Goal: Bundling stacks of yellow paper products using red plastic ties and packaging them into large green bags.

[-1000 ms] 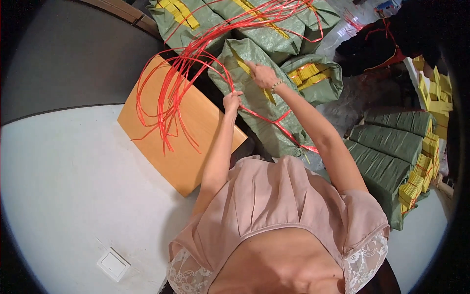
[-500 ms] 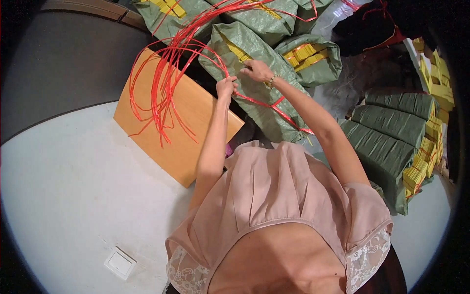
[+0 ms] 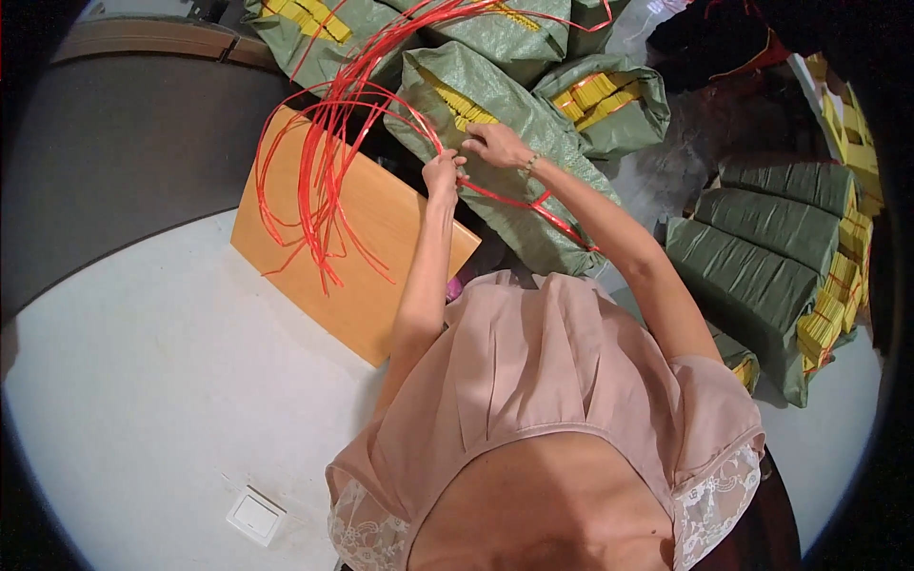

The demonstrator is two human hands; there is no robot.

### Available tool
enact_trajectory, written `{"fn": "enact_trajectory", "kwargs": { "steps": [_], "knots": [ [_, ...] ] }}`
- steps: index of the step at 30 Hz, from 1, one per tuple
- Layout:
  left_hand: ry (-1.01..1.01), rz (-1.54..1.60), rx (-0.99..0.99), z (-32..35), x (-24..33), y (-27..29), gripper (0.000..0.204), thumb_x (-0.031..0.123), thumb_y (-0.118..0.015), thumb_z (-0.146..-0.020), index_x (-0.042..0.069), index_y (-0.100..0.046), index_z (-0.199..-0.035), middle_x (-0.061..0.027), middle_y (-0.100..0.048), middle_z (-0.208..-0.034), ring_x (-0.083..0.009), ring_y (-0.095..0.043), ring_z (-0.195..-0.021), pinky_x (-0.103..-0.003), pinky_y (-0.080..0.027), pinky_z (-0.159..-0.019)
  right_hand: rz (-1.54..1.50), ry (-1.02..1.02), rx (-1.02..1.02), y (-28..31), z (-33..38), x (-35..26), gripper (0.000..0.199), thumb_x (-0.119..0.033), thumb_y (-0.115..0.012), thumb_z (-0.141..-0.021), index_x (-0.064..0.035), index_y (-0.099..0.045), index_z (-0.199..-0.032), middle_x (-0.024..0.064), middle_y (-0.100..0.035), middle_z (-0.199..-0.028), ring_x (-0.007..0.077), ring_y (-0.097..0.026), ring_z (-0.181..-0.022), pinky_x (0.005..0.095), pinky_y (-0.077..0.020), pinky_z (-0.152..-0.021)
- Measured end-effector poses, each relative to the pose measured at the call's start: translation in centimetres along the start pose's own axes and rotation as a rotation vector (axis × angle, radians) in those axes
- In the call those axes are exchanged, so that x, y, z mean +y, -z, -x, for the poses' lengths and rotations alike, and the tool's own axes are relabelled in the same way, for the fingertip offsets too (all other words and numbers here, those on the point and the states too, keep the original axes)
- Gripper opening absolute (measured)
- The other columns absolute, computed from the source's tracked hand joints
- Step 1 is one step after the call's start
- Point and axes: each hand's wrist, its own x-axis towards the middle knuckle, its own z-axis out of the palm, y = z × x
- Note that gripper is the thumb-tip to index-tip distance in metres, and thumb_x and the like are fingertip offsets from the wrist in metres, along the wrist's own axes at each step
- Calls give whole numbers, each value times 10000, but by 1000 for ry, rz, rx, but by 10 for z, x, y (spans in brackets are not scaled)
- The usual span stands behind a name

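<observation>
A green woven sack lies in front of me, its far end gaping over yellow bundles. Red plastic string runs across the sack and down to its near end. My left hand is closed around this string at the sack's left side. Just right of it, my right hand rests over the sack beside the opening, fingers curled and the hand partly closed. Whatever its fingertips grip is too small to make out. A long loose bunch of red string loops away to the left.
A tan wooden board stands left of the sack, near a pale surface with a white switch. More open green sacks with yellow bundles crowd the far side. Several filled dark green sacks are stacked at right.
The view has shifted slightly. Both hands keep almost the same places, the right one slightly nearer to me along the sack. The left hand still holds the string.
</observation>
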Motion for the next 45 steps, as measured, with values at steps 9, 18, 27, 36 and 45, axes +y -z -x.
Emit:
{"fn": "enact_trajectory", "kwargs": {
  "steps": [9, 18, 27, 36, 45],
  "knots": [
    [57, -98, -22, 9, 13, -1, 280, 110, -402, -881, -20, -515, -1103, -77, -619, -783, -78, -444, -430, -273, -472, -417, -114, 8, -20, -2, -3, 1, 239, -267, -534, -806, -38, -466, -786, 162, -529, -705, 334, -529, -679, 404, -404, -609],
    [256, 71, -127, -8, 13, 8, 105, 123, -443, -883, 54, -521, -890, -16, -561, -701, -99, -436, -459, -320, -478, -517, -531, 16, -37, -21, 2, 7, 234, -199, -500, -857, -26, -396, -738, 35, -351, -651, 133, -366, -640, 293, -348, -601],
    [563, 783, -254, -25, -2, 26, 114, 129, -398, -915, 108, -474, -832, 28, -479, -607, -90, -404, -467, -287, -394, -589, -553, -74, -102, -11, 2, -1, 237, -199, -504, -869, -50, -379, -733, -14, -305, -678, 86, -311, -648, 255, -318, -582],
    [177, 658, -157, 1, -6, 17, 164, 190, -390, -938, 86, -506, -886, 34, -440, -636, -74, -374, -493, -255, -392, -571, -457, -118, -258, -6, -21, -16, 471, -375, -622, -780, 46, -563, -981, 72, -579, -814, 113, -518, -746, 287, -421, -646],
    [-38, 299, -75, 11, -5, 8, 291, 252, -393, -943, 18, -547, -1023, -2, -488, -671, -75, -455, -561, -266, -466, -564, -187, -381, -129, -26, -27, -2, 463, -360, -544, -811, 99, -586, -853, 239, -606, -763, 299, -611, -724, 390, -451, -660]
  ]
}}
